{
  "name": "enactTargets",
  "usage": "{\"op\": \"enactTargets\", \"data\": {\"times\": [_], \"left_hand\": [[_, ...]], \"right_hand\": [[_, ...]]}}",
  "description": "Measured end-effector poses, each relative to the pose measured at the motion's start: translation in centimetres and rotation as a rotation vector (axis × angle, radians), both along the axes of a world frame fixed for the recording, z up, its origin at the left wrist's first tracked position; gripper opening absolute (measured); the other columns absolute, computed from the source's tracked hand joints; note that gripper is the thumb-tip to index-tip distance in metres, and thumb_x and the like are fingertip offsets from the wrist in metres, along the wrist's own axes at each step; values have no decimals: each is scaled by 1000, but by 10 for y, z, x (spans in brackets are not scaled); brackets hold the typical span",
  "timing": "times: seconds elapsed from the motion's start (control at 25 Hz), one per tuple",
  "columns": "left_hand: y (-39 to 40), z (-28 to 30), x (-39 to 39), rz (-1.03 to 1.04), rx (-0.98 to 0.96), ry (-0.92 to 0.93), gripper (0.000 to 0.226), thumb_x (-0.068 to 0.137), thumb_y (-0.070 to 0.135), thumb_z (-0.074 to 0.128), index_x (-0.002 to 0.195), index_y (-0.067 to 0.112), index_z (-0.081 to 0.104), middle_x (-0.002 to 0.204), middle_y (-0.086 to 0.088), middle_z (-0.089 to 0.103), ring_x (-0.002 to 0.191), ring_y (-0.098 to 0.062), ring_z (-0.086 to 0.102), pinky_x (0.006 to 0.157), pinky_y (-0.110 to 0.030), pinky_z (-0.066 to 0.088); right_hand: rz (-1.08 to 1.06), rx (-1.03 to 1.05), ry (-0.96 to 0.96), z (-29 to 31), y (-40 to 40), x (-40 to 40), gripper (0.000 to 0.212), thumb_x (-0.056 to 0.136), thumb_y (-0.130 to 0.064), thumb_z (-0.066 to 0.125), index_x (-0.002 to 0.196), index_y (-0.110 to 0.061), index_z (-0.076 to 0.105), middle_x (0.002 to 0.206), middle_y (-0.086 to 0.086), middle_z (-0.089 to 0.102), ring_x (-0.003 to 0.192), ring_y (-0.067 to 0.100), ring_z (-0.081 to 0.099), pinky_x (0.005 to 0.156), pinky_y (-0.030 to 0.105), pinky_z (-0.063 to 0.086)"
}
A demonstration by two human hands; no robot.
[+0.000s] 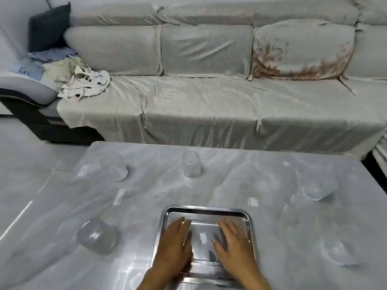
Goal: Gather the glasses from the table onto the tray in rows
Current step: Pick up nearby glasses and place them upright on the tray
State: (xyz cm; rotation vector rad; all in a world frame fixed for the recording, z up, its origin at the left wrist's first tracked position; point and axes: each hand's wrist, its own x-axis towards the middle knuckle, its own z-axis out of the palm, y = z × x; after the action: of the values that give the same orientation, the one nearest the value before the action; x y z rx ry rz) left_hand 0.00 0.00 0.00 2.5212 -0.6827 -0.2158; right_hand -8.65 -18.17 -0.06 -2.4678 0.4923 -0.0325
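Left hand [177, 240] and right hand [232, 240] laid flat, fingers spread, nothing gripped, on tray [206, 210], five glasses [191, 165] scattered over desk [240, 181].

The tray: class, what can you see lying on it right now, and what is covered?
On the tray lie only two flat hands, the left hand and right hand. No glasses stand on it. Bare metal shows between them; the hands cover the surface beneath.
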Motion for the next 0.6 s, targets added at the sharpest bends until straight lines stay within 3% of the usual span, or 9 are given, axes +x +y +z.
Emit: {"op": "enactTargets", "data": {"times": [0.08,0.24,0.32,0.44,0.52,0.6], "left_hand": [[-1,-33,-3,-47,-18,-111,41,92,23,53,133,17,55,142,-5,53,133,-22,45,113,-22,17],[4,-76,-8,-44,10,-137,48,94,28,46,142,24,45,156,-2,34,145,-21,24,118,-33,19],[4,-80,-8,-32,3,-192,43,93,30,44,136,26,50,151,0,42,141,-22,33,114,-34,28],[4,-68,-17,-14,41,-325,30,90,32,43,115,28,59,122,2,59,111,-21,54,91,-32,44],[7,-67,-30,-21,83,-288,37,95,35,36,127,29,53,136,1,53,122,-21,46,101,-33,37],[9,-69,-34,4,105,-159,47,98,40,27,143,34,37,157,0,31,144,-20,24,117,-37,17]], "right_hand": [[60,-120,51,-34,2,2,72,90,-62,42,151,-34,17,162,-11,6,149,13,4,112,24,-4],[91,-273,121,-80,11,3,84,84,-75,25,152,-34,1,159,-8,-16,139,13,-27,110,33,-15],[100,-321,92,-87,11,4,81,85,-74,22,153,-33,2,161,-5,-13,142,16,-24,111,35,-15],[138,-377,86,-77,8,0,77,88,-70,21,153,-31,7,164,-1,-2,149,23,-7,116,38,-5],[165,-370,125,-68,10,-10,73,91,-66,25,153,-30,10,164,0,3,149,23,-2,118,39,1],[119,-348,135,-69,14,-19,69,94,-64,22,153,-32,7,164,-1,1,149,23,-3,119,41,0]]}}
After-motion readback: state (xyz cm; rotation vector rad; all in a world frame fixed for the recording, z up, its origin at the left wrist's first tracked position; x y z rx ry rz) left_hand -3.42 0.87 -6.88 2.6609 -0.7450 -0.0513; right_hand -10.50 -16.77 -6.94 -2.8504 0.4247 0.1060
